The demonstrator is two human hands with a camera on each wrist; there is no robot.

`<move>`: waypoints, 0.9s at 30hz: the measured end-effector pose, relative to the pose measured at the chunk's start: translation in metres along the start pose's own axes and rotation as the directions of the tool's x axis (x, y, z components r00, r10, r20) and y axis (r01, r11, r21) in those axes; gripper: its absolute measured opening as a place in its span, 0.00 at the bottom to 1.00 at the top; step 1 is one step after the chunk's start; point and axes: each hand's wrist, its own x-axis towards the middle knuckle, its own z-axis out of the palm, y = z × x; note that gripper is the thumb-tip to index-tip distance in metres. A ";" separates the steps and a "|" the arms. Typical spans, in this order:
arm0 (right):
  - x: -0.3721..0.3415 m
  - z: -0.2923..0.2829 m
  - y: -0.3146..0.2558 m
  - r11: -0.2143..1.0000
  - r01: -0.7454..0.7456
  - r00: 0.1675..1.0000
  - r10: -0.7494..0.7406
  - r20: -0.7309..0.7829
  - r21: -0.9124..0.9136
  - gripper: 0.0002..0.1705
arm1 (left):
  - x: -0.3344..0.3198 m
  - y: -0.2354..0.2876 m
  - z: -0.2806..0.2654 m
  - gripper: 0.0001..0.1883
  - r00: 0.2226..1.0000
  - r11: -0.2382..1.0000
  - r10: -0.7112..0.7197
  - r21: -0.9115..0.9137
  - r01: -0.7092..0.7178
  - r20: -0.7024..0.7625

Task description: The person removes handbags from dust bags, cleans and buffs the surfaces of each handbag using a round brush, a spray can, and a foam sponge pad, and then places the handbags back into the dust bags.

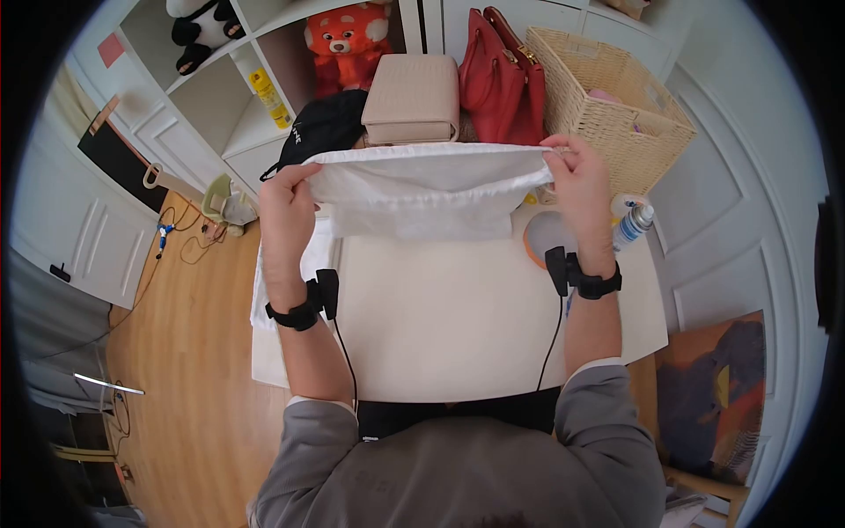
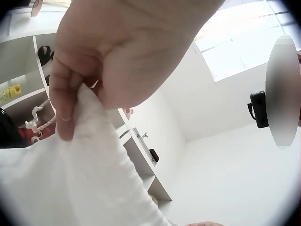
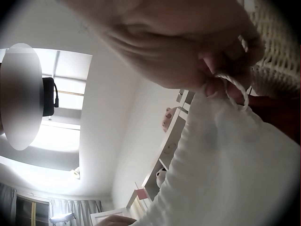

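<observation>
You hold a white cloth bag (image 1: 422,216) by its upper edge above the far part of the table (image 1: 458,308), in front of the beige box (image 1: 412,99) and the red handbag (image 1: 502,88). Your left hand (image 1: 286,207) pinches one upper corner; your right hand (image 1: 581,189) pinches the other, with a loop of white cord (image 3: 242,96) at its fingers.

Caution: each corner appears to rest on a fingertip pinch alone. If either pinch slackens, that side is likely to drop and the mouth to fold in. Uneven pull on the cord could bunch the gathered hem. A wide swing to the right could knock the spray can (image 1: 632,227) or catch the wicker basket (image 1: 607,97).

Material: the fabric looks thin, soft and limp, puckered along the hem and creased below. The cord is twisted. The box has straight sides, rounded edges and a textured surface; the basket is a rigid, coarse weave. The tabletop is smooth, pale and rounded at its corners.
</observation>
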 end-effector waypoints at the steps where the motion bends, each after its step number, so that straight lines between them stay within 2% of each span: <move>1: 0.000 -0.006 -0.009 0.990 -0.072 0.997 0.069 0.032 0.120 0.07 | 0.001 -0.002 -0.001 0.19 1.000 1.000 0.000 0.003 0.000 0.006; 3: 0.002 -0.015 -0.012 0.981 -0.076 0.997 0.074 0.020 0.179 0.08 | 0.003 -0.007 -0.002 0.20 0.998 0.957 -0.021 -0.288 0.036 0.054; 7: 0.003 -0.026 -0.010 0.933 -0.075 0.997 0.068 0.033 0.351 0.11 | 0.001 -0.004 0.002 0.18 0.989 0.921 -0.013 -0.383 0.070 0.148; 8: 0.004 -0.027 -0.008 0.933 -0.079 0.997 0.074 0.028 0.352 0.11 | -0.001 0.005 0.001 0.15 0.985 0.993 0.073 -0.099 -0.058 0.158; 9: 0.005 -0.026 -0.007 0.933 -0.053 0.998 0.040 0.046 0.356 0.12 | -0.002 0.010 0.001 0.13 0.970 0.963 0.153 0.191 -0.190 0.190; 13: 0.009 -0.028 0.006 0.924 -0.021 0.995 -0.017 0.096 0.381 0.12 | 0.000 0.004 0.005 0.10 0.962 0.959 0.139 0.209 -0.189 0.235; 15: 0.012 -0.030 0.011 0.918 0.010 0.996 -0.045 0.080 0.396 0.11 | 0.004 -0.005 0.007 0.08 0.995 0.996 -0.049 0.078 0.042 0.092; 16: 0.012 -0.030 0.011 0.912 0.039 0.995 -0.072 0.067 0.408 0.11 | 0.004 -0.004 0.007 0.08 0.995 0.996 -0.051 0.080 0.044 0.091; 18: 0.009 -0.031 0.005 0.920 0.023 0.994 -0.061 0.085 0.392 0.10 | 0.003 -0.001 0.007 0.09 0.998 1.000 0.004 -0.021 -0.005 -0.062; 19: 0.008 -0.031 0.003 0.927 0.008 0.994 -0.050 0.102 0.374 0.11 | 0.003 0.000 0.006 0.09 0.998 1.000 0.001 -0.019 -0.002 -0.064; 20: 0.008 -0.027 0.006 0.927 0.006 0.993 -0.049 0.105 0.374 0.11 | 0.003 -0.001 0.006 0.09 0.988 1.000 0.030 0.001 -0.030 -0.150; 21: 0.010 -0.022 0.011 0.955 0.103 0.991 -0.122 0.054 0.280 0.09 | 0.003 -0.001 0.006 0.10 0.971 0.998 0.061 0.023 -0.057 -0.232; 22: 0.010 -0.018 0.014 0.965 0.195 0.980 -0.200 0.011 0.177 0.08 | 0.004 -0.002 0.008 0.10 0.971 0.998 0.059 0.023 -0.055 -0.231; 23: 0.005 -0.014 0.003 0.965 0.193 0.980 -0.198 0.011 0.177 0.08 | 0.005 -0.002 0.010 0.10 0.937 0.991 0.121 -0.013 -0.132 -0.328; 24: -0.003 -0.010 -0.011 0.969 0.247 0.969 -0.247 0.012 -0.005 0.10 | 0.005 -0.002 0.012 0.10 0.889 0.976 0.175 -0.041 -0.212 -0.423; 25: -0.008 -0.007 -0.019 0.938 0.292 0.956 -0.293 0.021 -0.187 0.13 | 0.004 0.000 0.013 0.10 0.890 0.977 0.175 -0.041 -0.211 -0.420; 26: -0.009 -0.006 -0.019 0.939 0.289 0.957 -0.290 0.020 -0.187 0.13 | 0.003 0.005 0.013 0.09 0.876 0.979 0.160 -0.037 -0.198 -0.455; 27: -0.010 -0.005 -0.018 0.909 0.316 0.949 -0.302 0.095 -0.270 0.16 | 0.003 0.007 0.013 0.09 0.859 0.982 0.146 -0.035 -0.186 -0.490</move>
